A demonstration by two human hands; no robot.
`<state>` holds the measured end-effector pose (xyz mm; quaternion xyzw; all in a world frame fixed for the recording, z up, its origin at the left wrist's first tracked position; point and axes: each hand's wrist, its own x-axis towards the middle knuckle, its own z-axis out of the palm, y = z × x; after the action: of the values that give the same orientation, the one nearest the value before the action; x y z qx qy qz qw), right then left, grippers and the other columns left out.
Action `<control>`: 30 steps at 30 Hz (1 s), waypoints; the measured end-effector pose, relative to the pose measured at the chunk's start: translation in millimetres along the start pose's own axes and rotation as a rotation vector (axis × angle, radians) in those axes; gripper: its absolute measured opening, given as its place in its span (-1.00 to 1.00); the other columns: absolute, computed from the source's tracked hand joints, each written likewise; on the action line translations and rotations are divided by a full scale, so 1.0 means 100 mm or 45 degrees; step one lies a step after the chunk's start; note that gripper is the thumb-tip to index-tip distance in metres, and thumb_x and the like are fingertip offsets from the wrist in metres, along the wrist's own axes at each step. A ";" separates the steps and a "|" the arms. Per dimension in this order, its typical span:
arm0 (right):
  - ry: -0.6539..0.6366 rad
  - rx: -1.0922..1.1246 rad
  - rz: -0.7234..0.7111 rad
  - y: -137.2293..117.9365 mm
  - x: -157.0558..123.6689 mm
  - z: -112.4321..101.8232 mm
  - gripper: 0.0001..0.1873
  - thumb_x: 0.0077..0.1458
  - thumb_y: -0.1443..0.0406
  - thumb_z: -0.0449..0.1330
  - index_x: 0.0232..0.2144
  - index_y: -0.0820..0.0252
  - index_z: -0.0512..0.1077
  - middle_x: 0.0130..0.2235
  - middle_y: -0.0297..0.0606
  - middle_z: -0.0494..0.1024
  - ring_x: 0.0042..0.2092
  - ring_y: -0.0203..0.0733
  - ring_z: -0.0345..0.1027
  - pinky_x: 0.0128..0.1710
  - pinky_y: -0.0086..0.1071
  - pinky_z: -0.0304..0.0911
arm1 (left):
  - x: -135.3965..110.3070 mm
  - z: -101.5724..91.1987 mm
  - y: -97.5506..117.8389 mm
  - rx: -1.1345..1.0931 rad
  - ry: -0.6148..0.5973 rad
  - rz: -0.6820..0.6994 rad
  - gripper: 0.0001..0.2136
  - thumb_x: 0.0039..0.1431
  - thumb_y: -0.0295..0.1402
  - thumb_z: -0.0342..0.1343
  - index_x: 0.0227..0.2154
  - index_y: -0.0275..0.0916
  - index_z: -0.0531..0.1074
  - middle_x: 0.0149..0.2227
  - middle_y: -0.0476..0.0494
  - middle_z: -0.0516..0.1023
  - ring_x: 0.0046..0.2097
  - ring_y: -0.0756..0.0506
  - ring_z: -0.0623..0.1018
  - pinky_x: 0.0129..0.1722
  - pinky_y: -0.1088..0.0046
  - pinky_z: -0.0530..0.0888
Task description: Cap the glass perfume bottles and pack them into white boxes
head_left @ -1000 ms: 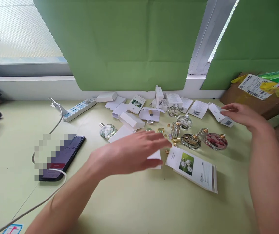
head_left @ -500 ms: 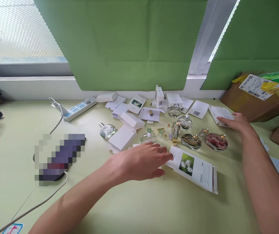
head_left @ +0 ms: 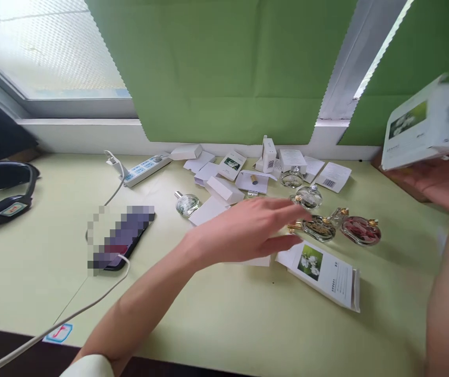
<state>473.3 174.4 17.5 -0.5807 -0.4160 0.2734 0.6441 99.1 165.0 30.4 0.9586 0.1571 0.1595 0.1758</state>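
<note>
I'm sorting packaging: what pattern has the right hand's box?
The box is white, with a green picture of white flowers; best seen in the head view.

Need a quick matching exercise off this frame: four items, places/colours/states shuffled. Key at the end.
Column 1
1. right hand
2. left hand
3. power strip
4. red bottle

Column 2
A. farthest right of the bottles
B. thumb and fingers apart, back of the hand to the camera
C. white and blue, toward the back of the table
D. holding up a white box with an open flap

Pairs: 1-D, 2-B, 3-C, 4-A
</note>
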 end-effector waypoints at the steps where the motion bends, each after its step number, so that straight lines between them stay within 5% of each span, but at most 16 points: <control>1: -0.229 0.248 -0.046 -0.11 -0.09 0.15 -0.67 0.18 0.21 0.00 -0.46 0.01 0.53 0.05 -0.13 0.54 0.18 -0.11 0.32 -0.13 -0.13 0.31 | 0.03 -0.02 0.00 -0.047 0.116 0.017 -0.72 0.37 -0.30 -0.03 0.09 -0.20 0.32 -0.03 -0.18 0.51 -0.13 -0.06 0.54 -0.17 0.38 0.45; 4: -0.579 0.558 -0.037 -0.31 -0.39 0.66 -0.84 0.06 0.19 0.14 -0.43 -0.14 0.53 0.03 -0.47 0.55 0.26 -0.04 0.19 -0.02 -0.02 0.27 | 0.14 -0.05 -0.03 -0.122 0.403 0.057 -0.73 0.37 -0.28 -0.03 0.07 -0.21 0.30 -0.05 -0.18 0.48 -0.08 -0.06 0.51 -0.10 0.38 0.48; 8: -0.780 0.752 0.042 -0.29 -0.68 1.21 -0.90 0.03 0.20 0.21 -0.36 -0.13 0.53 -0.01 -0.49 0.57 0.17 -0.05 0.30 -0.06 -0.11 0.34 | 0.23 -0.02 -0.10 -0.019 0.672 0.036 -0.73 0.33 -0.28 0.03 0.06 -0.13 0.27 0.05 -0.21 0.38 0.06 -0.13 0.44 0.01 0.25 0.47; 15: -0.854 0.797 0.035 -0.13 -0.85 1.47 -0.60 0.07 0.29 0.27 -0.05 -0.27 0.43 0.00 -0.47 0.55 0.12 -0.13 0.34 0.05 -0.16 0.33 | 0.21 0.12 -0.35 0.168 1.008 0.092 -0.77 0.27 -0.30 0.12 -0.05 -0.17 0.32 -0.08 -0.16 0.42 -0.01 -0.11 0.46 -0.02 0.24 0.48; 19: -0.938 0.722 0.116 0.05 -0.82 1.42 -0.47 -0.01 0.28 0.33 0.03 -0.21 0.39 0.06 -0.42 0.53 0.18 -0.03 0.29 0.11 -0.08 0.31 | 0.17 0.14 -0.49 0.163 0.938 0.170 -0.81 0.25 -0.30 0.14 -0.13 -0.22 0.36 -0.15 -0.15 0.45 -0.09 -0.07 0.48 -0.12 0.32 0.49; 23: -1.011 0.675 0.171 0.16 -0.73 1.28 -0.33 -0.11 0.26 0.40 0.08 -0.22 0.36 0.14 -0.41 0.47 0.24 0.05 0.23 0.17 0.01 0.25 | 0.12 0.03 -0.47 0.135 0.621 0.224 -0.91 0.29 -0.36 0.09 -0.17 -0.22 0.40 -0.18 -0.13 0.47 -0.13 -0.04 0.46 -0.17 0.38 0.46; 30: -0.788 0.624 0.185 0.11 -0.61 1.13 -0.52 0.04 0.06 0.30 0.04 -0.26 0.40 0.13 -0.46 0.48 0.25 0.06 0.22 0.16 0.01 0.30 | 0.11 -0.02 -0.32 0.167 0.426 0.211 -0.90 0.33 -0.37 0.03 -0.19 -0.20 0.44 -0.19 -0.13 0.49 -0.15 -0.02 0.44 -0.09 0.35 0.44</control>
<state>347.9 184.6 -9.3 -0.3280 -0.4707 0.5716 0.5867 100.6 198.3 22.1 0.9378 0.1148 0.3201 0.0705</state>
